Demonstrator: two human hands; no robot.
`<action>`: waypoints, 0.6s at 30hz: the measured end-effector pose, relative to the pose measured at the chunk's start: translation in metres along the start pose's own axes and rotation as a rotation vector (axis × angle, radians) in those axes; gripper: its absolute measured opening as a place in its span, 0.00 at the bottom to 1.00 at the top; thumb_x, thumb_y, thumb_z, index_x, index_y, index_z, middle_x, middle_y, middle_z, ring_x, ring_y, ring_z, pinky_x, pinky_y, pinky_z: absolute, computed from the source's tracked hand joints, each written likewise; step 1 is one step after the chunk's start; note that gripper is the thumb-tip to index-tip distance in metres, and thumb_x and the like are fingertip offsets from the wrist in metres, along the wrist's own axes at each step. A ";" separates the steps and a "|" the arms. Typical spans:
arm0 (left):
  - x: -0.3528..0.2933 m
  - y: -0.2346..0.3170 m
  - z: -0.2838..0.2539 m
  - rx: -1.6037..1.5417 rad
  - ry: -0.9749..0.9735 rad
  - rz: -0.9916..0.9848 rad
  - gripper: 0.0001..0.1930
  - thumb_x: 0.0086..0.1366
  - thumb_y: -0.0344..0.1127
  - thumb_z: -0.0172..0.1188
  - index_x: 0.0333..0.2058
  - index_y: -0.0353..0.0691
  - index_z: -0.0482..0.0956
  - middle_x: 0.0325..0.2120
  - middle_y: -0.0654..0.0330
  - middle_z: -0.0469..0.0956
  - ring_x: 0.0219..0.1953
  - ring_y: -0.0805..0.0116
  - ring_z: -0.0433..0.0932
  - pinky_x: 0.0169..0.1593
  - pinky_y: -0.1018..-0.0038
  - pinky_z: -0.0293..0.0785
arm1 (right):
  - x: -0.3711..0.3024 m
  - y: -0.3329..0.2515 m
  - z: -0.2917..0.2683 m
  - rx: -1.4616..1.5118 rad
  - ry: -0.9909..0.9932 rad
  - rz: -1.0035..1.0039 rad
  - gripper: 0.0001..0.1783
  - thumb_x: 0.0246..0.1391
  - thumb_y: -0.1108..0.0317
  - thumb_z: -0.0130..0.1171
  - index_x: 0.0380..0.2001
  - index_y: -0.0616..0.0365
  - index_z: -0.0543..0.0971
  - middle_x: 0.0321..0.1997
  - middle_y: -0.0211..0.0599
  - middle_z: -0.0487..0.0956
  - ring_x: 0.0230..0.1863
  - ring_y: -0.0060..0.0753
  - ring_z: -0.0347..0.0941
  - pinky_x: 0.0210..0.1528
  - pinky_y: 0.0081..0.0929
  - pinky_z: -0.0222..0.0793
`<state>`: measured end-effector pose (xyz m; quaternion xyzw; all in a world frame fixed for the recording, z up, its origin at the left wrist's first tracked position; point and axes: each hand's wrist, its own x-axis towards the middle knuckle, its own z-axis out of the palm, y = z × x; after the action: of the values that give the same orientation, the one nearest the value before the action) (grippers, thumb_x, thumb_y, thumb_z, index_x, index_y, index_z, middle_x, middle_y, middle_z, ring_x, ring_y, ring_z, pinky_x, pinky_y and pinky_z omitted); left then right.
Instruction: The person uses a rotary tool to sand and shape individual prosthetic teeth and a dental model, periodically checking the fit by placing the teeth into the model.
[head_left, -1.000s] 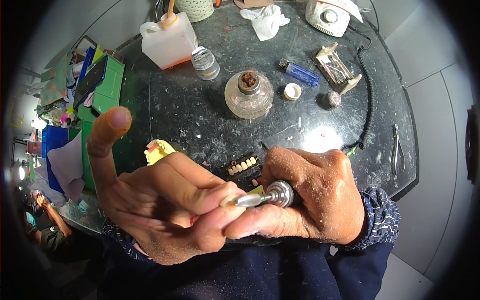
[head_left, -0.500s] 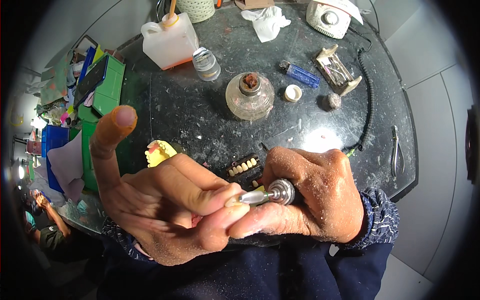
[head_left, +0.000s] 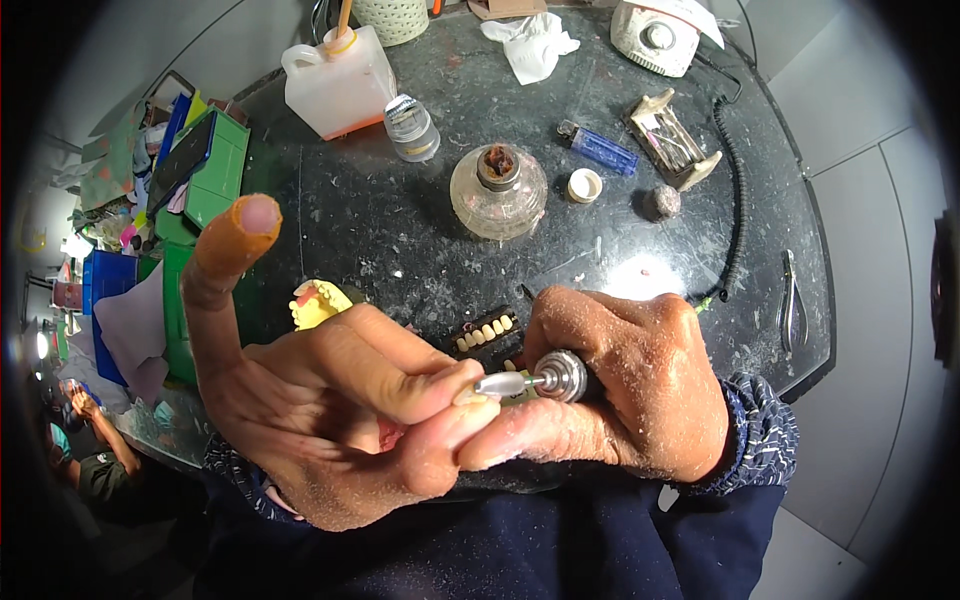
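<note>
In front of me, my left hand (head_left: 330, 425) pinches a tiny pale artificial tooth (head_left: 467, 397) between fingertips and thumb; its fingers hide most of it. One finger, wrapped in orange-brown tape, stands up away from the pinch. My right hand (head_left: 645, 390) is closed around a rotary handpiece (head_left: 562, 377), and its thumb reaches against the left fingertips. The handpiece's metal bur (head_left: 503, 385) meets the tooth. White dust speckles both hands. Just beyond them lie a strip of artificial teeth (head_left: 487, 333) and a yellow dental model (head_left: 321, 303), partly covered by my left hand.
A glass spirit lamp (head_left: 498, 205) stands mid-table, near a white cap (head_left: 585, 185) and a blue lighter (head_left: 605, 153). Farther back are a plastic jug (head_left: 345, 90), a jar (head_left: 411, 132) and a bur holder (head_left: 672, 140). Pliers (head_left: 792, 305) lie right; green bins (head_left: 215, 170) stand left.
The bur has shifted slightly up and left over the tooth, and its angle has changed a little. My taped left finger has risen slightly. Both grips stay the same.
</note>
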<state>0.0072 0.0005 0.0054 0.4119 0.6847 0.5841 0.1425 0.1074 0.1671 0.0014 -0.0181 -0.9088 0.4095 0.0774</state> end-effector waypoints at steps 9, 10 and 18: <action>0.001 -0.006 0.000 -0.044 -0.049 0.081 0.36 0.48 0.26 0.56 0.56 0.26 0.52 0.15 0.65 0.69 0.17 0.81 0.66 0.27 0.85 0.67 | 0.001 0.003 0.000 -0.008 -0.023 -0.022 0.29 0.40 0.40 0.62 0.24 0.58 0.74 0.18 0.36 0.74 0.20 0.37 0.76 0.20 0.26 0.69; 0.001 -0.004 0.000 -0.035 -0.064 0.082 0.37 0.48 0.26 0.56 0.58 0.27 0.51 0.15 0.65 0.69 0.17 0.81 0.66 0.27 0.85 0.67 | 0.001 0.002 -0.001 -0.008 -0.022 -0.023 0.29 0.40 0.40 0.62 0.24 0.58 0.74 0.18 0.36 0.74 0.20 0.37 0.76 0.20 0.26 0.69; -0.004 0.005 0.015 -0.171 0.175 -0.138 0.46 0.47 0.23 0.55 0.62 0.28 0.38 0.14 0.66 0.68 0.17 0.79 0.67 0.29 0.85 0.68 | 0.002 0.000 -0.002 0.006 0.040 -0.050 0.29 0.39 0.39 0.62 0.22 0.58 0.74 0.17 0.35 0.74 0.19 0.36 0.75 0.20 0.26 0.68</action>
<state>0.0219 0.0077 0.0044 0.2980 0.6689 0.6628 0.1566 0.1060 0.1689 0.0035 -0.0032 -0.9061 0.4097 0.1057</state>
